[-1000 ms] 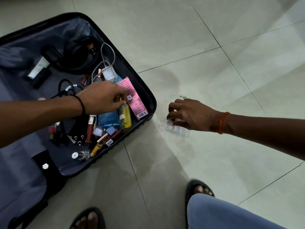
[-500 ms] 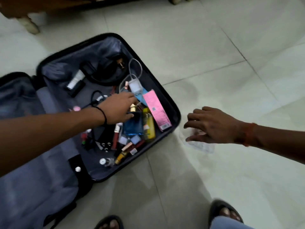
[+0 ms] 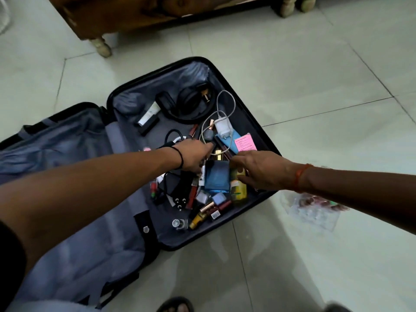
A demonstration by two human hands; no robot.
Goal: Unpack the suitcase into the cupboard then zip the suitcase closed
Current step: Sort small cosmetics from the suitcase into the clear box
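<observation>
Unpacking step: suitcase (image 3: pixel 267 140) still full. Your left hand (image 3: pixel 195 157) and right hand (image 3: pixel 258 170) reach in; grips cannot be told. Next: lift blue box (image 3: pixel 217 177) out.

Brown wooden cupboard (image 3: pixel 139 14) cut off by the top edge, open black suitcase's grey-lined lid (image 3: pixel 56 154) running off the left edge, left hand's fingers (image 3: pixel 208 152) buried among clutter, clear plastic packet (image 3: pixel 315 210) blurred, contents unreadable

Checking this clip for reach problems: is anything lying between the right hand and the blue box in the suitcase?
Nothing visible. The right hand is already at the blue box, fingers against its right edge beside the yellow bottle. The left hand is at the box's other side.
</observation>
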